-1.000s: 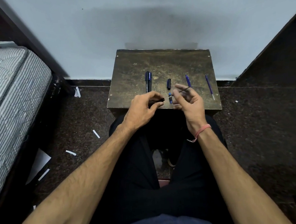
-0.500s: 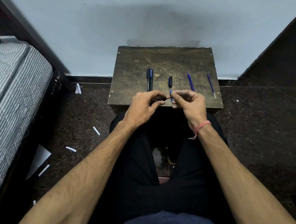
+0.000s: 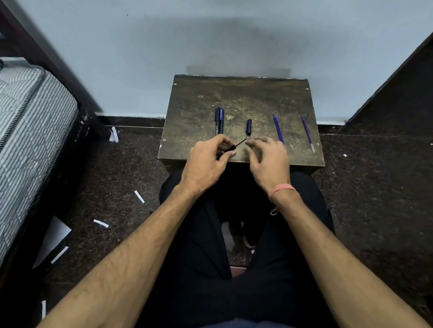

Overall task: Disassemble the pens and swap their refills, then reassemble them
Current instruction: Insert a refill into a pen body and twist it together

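**Refill half into the barrel, my right hand blurred beside it**

I sit facing a pale blue wall point(image 3: 226, 30), knees under a small worn wooden table point(image 3: 196, 106) pushed against it. On my left is a striped mattress point(image 3: 15, 121) in a dark bed frame point(image 3: 35, 40); the dark speckled floor point(image 3: 391, 190) around me carries white paper scraps point(image 3: 101, 223).

My left hand point(image 3: 205, 162) is over the table's near edge, fingers curled round a black pen barrel point(image 3: 231, 147), most of it hidden in my grip. A thin dark refill point(image 3: 242, 142) sticks out of the barrel, slanting up to the right. My right hand point(image 3: 268, 157), with a pink thread bracelet point(image 3: 281, 190) on the wrist, is just beside the refill's free end. Its fingers are loosely bent and smeared by motion, and I cannot tell whether they touch or pinch the refill.

On the table beyond my hands, left to right: two capped dark blue pens point(image 3: 219, 120) lying together, a short dark pen cap point(image 3: 248, 126) alone, a blue refill point(image 3: 277, 127) just past my right fingertips, and well to its right another blue refill point(image 3: 307, 133) near the table's right edge. All lie roughly lengthwise, pointing toward the wall.
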